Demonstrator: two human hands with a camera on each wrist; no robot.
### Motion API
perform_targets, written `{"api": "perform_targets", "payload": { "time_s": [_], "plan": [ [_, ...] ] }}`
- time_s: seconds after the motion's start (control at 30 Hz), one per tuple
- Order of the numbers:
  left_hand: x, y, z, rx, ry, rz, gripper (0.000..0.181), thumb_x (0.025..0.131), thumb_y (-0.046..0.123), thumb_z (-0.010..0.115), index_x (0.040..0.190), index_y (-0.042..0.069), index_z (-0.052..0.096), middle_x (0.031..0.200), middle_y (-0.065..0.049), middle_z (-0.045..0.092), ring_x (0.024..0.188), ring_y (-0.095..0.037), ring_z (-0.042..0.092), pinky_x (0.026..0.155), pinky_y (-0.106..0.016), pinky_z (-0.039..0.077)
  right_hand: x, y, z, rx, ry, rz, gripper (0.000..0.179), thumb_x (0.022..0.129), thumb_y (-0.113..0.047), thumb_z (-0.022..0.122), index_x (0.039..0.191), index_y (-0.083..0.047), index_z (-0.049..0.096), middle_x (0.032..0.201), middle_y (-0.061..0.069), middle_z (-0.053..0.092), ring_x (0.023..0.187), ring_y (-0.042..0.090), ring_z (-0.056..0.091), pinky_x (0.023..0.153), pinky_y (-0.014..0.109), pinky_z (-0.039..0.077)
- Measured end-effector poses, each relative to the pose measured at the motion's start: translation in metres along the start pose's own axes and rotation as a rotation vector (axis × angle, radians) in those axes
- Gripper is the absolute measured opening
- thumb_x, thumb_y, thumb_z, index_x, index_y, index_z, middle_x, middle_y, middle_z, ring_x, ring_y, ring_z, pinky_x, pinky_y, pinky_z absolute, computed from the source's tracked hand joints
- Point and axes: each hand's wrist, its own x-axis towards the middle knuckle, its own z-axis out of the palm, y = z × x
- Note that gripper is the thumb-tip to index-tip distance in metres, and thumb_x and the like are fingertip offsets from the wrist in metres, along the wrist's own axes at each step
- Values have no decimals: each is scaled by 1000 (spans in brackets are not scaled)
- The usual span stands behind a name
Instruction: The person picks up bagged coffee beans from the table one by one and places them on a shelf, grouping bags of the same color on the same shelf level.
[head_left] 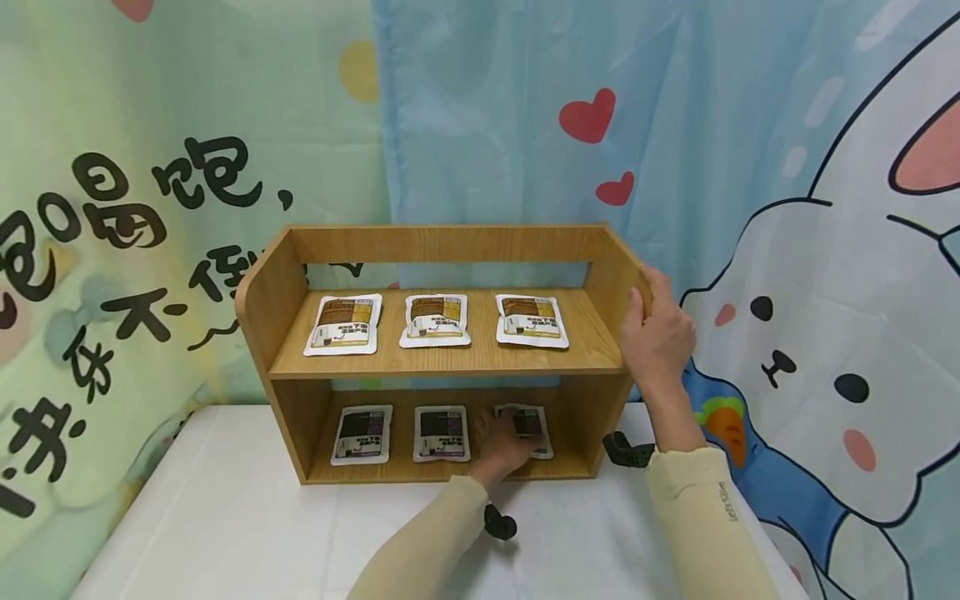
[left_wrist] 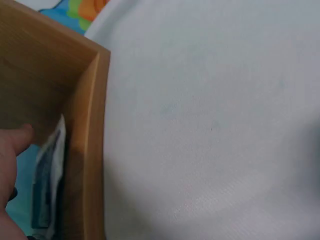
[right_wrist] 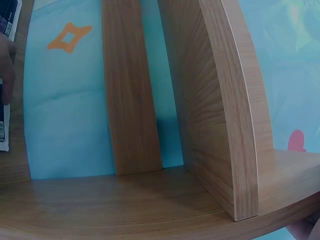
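A two-tier wooden shelf (head_left: 450,360) holds several packets. My left hand (head_left: 504,440) reaches into the lower tier, over the right-hand dark-labelled packet (head_left: 542,432), and covers part of it. The left wrist view shows the left thumb (left_wrist: 19,139) held out, apart from the packet (left_wrist: 50,185) near the board. My right hand (head_left: 658,333) grips the front edge of the shelf's right side panel (head_left: 618,292), thumb toward the inner side. A bit of that hand (right_wrist: 302,230) shows at the lower right corner of the right wrist view.
On the upper tier lie three brown-labelled packets, at left (head_left: 345,325), middle (head_left: 436,321) and right (head_left: 532,321). Two more dark-labelled ones, left (head_left: 362,435) and middle (head_left: 441,433), lie below. The shelf stands on a white-covered table (head_left: 225,500) before a printed curtain (head_left: 487,125).
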Motion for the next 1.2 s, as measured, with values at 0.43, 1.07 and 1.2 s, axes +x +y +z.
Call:
{"api": "perform_targets", "payload": {
  "time_s": [0.43,1.07,1.2],
  "plan": [
    [-16,1,-48,-22,-80,231,55,90,32,69,137,10,52,138,-14,48,127,-32,44,102,-45,37,4,-1,12,9,5,-14,34,101,-24,53,132,-11,57,106,22,68,78,42,64,63,54,50],
    [-86,-66,-139,160,-128,357,39,91,23,70,126,9,61,122,-4,62,111,-24,58,89,-43,48,13,25,-2,-38,-17,-19,37,102,-25,49,136,-11,52,104,24,67,76,44,63,63,55,50],
    [-102,-88,-165,246,-27,350,38,88,22,73,122,10,63,115,-6,64,105,-25,60,85,-45,49,4,29,-11,-24,-118,-26,45,101,-26,50,144,-15,42,100,26,65,73,43,61,61,53,49]
  ]
}}
